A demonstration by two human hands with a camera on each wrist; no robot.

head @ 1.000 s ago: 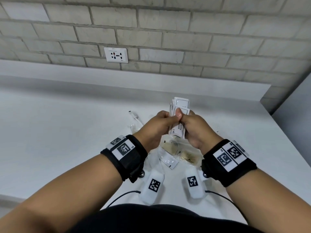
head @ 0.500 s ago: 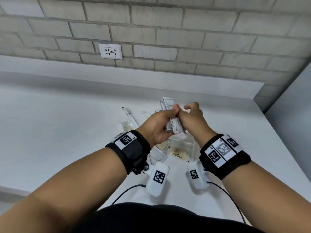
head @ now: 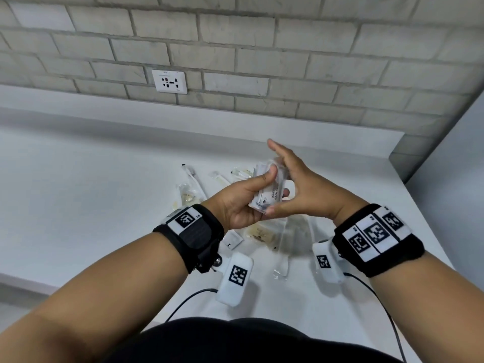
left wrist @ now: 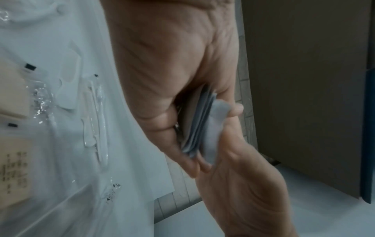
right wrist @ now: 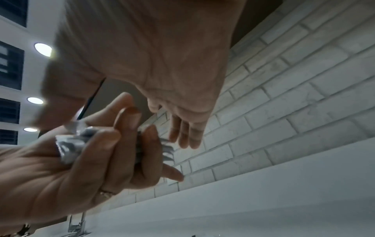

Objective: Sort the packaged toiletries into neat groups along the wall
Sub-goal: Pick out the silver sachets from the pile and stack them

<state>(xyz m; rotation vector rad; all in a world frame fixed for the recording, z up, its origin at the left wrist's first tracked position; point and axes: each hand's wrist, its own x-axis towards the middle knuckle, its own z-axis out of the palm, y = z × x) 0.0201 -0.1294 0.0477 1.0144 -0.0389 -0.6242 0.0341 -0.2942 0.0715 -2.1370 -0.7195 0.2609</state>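
**Sachet stack squared up above the bench**

The left hand point(head: 243, 203) has its grip clamped on a stack of white sachets point(head: 269, 195), thumb on top, held above the bench point(head: 78, 195) at about the centre of the head view. The right hand point(head: 301, 189) is spread, fingers straight, its palm pressed against the stack's 3 o'clock edge. Loose clear packets point(head: 262, 233) lie underneath, at 6 o'clock from the stack.

Risk, as I judge it: the slick sachets could fan out or slip if the thumb eases, scattering onto the unsorted packets.

The top sachet's print is mostly hidden; only a fragment ending "NER" reads.
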